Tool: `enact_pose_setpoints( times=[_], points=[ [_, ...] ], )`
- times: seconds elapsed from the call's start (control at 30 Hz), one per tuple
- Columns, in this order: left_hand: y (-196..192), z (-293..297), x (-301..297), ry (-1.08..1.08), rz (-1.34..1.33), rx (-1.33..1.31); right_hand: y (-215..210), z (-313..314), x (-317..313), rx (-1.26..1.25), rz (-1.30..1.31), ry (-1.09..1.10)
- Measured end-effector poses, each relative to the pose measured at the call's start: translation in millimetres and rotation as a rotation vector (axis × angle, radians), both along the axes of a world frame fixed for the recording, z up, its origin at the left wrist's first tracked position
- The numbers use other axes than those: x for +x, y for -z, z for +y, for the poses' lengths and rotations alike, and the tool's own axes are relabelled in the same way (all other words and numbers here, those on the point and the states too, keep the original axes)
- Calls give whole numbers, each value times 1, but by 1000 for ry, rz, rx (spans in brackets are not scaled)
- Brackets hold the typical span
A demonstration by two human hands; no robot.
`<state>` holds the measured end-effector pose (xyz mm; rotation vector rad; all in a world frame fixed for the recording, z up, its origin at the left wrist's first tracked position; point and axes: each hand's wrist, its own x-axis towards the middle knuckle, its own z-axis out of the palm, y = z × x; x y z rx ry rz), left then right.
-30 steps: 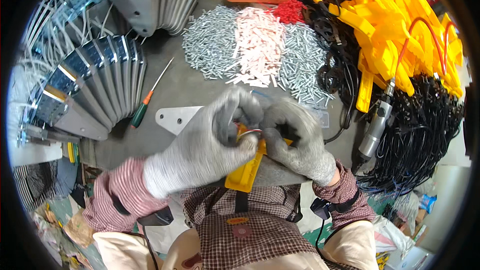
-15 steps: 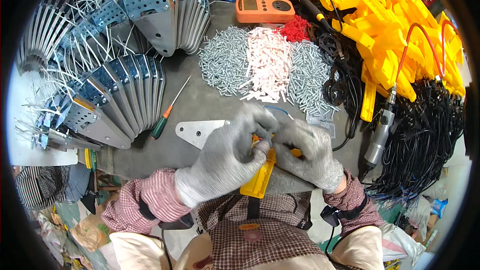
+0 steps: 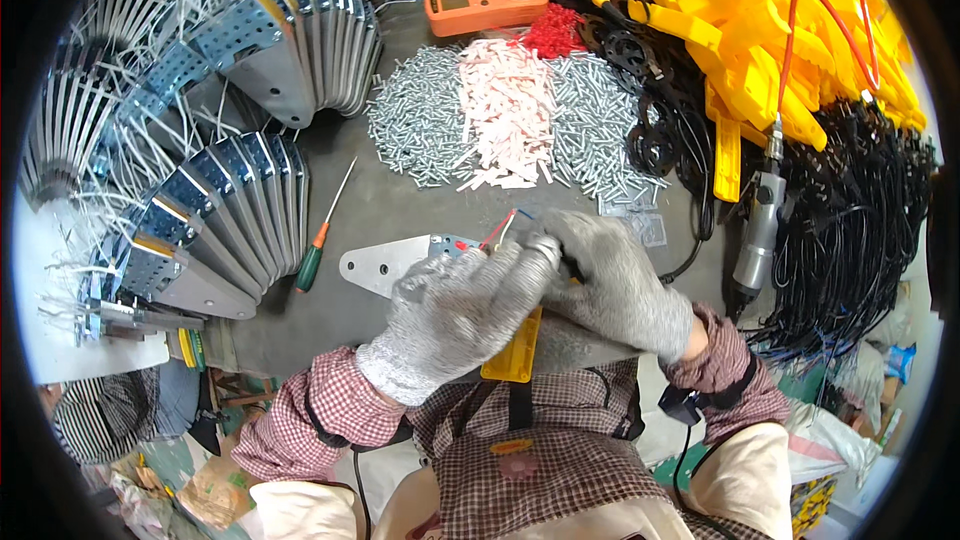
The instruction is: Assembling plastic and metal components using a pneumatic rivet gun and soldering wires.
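Between knit-gloved hands (image 3: 540, 290), yellow plastic piece (image 3: 514, 355)

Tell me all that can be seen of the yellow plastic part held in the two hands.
The yellow plastic part is mostly hidden. Only its lower end shows, a flat, smooth rectangular piece pointing toward the person's body, below the gloved left hand and right hand. Both hands cover and grip its upper portion. Thin red and white wires stick out above them.
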<state>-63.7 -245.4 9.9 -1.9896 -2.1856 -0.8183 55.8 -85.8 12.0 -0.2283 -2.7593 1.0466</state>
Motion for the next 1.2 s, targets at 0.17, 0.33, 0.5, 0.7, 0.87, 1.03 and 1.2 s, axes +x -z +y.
enact_pose_setpoints(
  times=[0.17, 0.33, 0.5, 0.7, 0.87, 1.03, 1.2],
  points=[
    [-3, 5, -12, -76, -577, 50, 1, -4, 3, 99, 167, -11],
    [-2, 10, -19, -1, -575, -48, 0, 5, 6, -83, 96, -35],
    [5, 0, -10, -27, -540, -79, 0, 21, -8, -421, -207, -79],
    [3, 10, -24, 9, -782, -96, 3, 7, 11, 186, 158, -109],
    [8, 6, -18, -27, -788, -95, 5, 7, 14, 299, 144, -174],
    [4, 6, -24, -42, -908, -162, -2, 5, 14, 335, 104, -184],
    [-1, 4, -16, -86, -905, -163, 3, 6, 12, 410, 183, -164]
  ],
)
